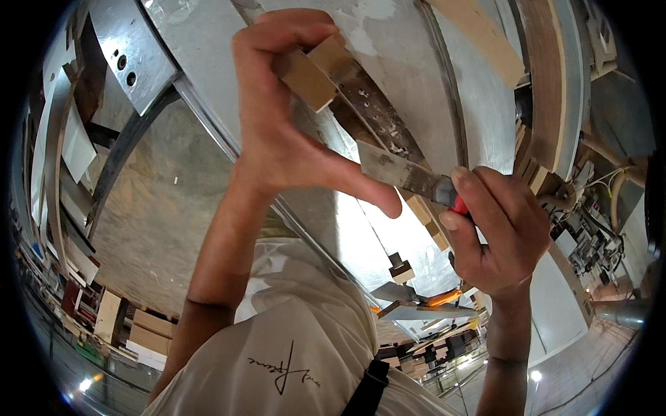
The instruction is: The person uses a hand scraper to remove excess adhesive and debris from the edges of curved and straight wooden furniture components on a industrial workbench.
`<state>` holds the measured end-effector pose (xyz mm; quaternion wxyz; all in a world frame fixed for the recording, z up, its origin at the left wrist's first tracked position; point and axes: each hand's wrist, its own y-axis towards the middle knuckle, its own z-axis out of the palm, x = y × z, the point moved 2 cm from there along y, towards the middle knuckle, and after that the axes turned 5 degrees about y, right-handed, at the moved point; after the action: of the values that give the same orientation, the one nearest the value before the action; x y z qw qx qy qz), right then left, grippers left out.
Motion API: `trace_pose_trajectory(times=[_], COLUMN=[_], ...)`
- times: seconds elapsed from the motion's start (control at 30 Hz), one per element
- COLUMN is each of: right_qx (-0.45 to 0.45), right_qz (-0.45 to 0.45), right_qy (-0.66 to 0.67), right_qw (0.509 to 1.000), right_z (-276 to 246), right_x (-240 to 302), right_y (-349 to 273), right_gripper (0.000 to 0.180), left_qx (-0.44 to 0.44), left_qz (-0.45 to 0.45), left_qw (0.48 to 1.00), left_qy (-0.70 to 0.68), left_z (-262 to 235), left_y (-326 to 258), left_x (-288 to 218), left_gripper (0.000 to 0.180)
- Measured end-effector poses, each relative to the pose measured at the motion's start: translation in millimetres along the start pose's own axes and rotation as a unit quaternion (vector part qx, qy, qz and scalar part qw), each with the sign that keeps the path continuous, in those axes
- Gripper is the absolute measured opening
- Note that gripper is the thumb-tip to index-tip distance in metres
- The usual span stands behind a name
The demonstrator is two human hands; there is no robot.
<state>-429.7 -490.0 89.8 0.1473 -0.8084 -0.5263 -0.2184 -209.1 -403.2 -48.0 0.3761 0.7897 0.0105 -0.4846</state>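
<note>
My left hand (274, 132) is closed round the far end of a short wooden piece (304, 78), with its thumb stretched out toward me. The wood's long narrow face (380, 111) is dark and blotched with pale specks. In my right hand (510, 232) is a scraper (402, 172) with a flat, stained metal blade and a bit of red at its handle. Its blade lies across the near end of the wood, pointing left toward my left thumb. Whether the blade edge touches the wood, I cannot tell.
Beneath the hands is a grey metal tabletop (361, 24). Small wood blocks (429, 222), a dark-topped block (400, 269) and an orange-handled tool (442, 299) lie nearer me. A long board (548, 83) runs along the right; a metal plate (128, 59) sits far left.
</note>
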Motion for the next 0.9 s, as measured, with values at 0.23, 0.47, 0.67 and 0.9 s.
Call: trace_pose_trajectory(times=[0.23, 0.47, 0.67, 0.9], right_qx=[0.006, 0.016, 0.01, -0.008], right_qz=[0.0, 0.017, 0.039, 0.04], right_qy=[0.007, -0.003, 0.003, -0.01], right_qw=[1.0, 1.0, 0.999, 0.999], right_z=[0, -2, 0, 2], right_x=[1, 4, 9, 9], right_y=[5, 6, 5, 2], right_gripper=[0.035, 0.034, 0.033, 0.034], left_qx=[-0.023, -0.009, -0.011, -0.021], left_qz=[0.015, 0.009, -0.007, -0.023], left_qw=[0.998, 0.998, 0.998, 0.996], left_qy=[-0.049, -0.055, -0.056, -0.082], left_z=[3, 1, 1, 4], left_y=[-7, -5, -5, -6], left_x=[12, 9, 7, 7], left_gripper=[0.141, 0.138, 0.136, 0.131])
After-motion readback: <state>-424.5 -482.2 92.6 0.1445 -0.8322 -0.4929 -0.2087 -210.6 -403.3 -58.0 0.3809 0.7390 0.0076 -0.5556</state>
